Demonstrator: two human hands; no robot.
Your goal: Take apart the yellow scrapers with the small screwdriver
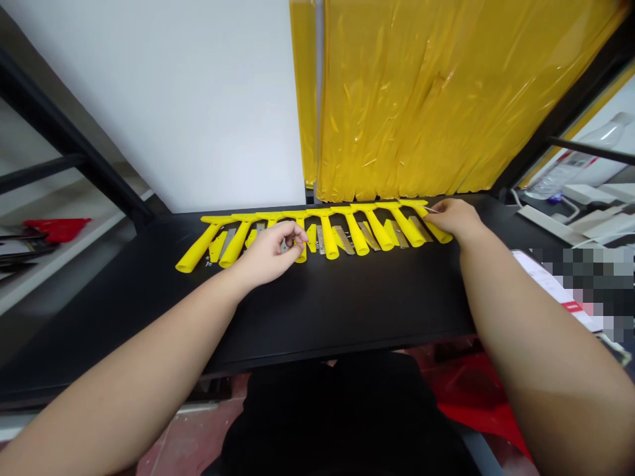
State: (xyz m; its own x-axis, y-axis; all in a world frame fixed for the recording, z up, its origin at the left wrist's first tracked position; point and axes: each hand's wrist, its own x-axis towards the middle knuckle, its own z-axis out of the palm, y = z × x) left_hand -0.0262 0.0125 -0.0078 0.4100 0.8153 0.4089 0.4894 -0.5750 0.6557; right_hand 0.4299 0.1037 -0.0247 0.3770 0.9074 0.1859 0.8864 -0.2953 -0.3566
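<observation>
A row of yellow plastic scraper handles (198, 248), T-shaped with hollow round ends, lies across the black tabletop (347, 297). Between them are flat metal blades (343, 239) and small yellow plates (312, 238). My left hand (278, 250) hovers over the row left of its middle, fingers curled in towards the thumb; whether anything is inside is hidden. At the right end, my right hand (455, 219) pinches a thin, light-coloured piece (432, 210) beside the head of the last yellow handle (439, 228). Its kind is too small to tell.
Behind the row stand a white panel (198, 99) and a panel wrapped in yellow film (407, 99). Black frame bars (84, 139) rise at both sides. On the right are a phone-like screen (550, 284) and a plastic bottle (575, 158). A red item (57, 229) lies on the left shelf.
</observation>
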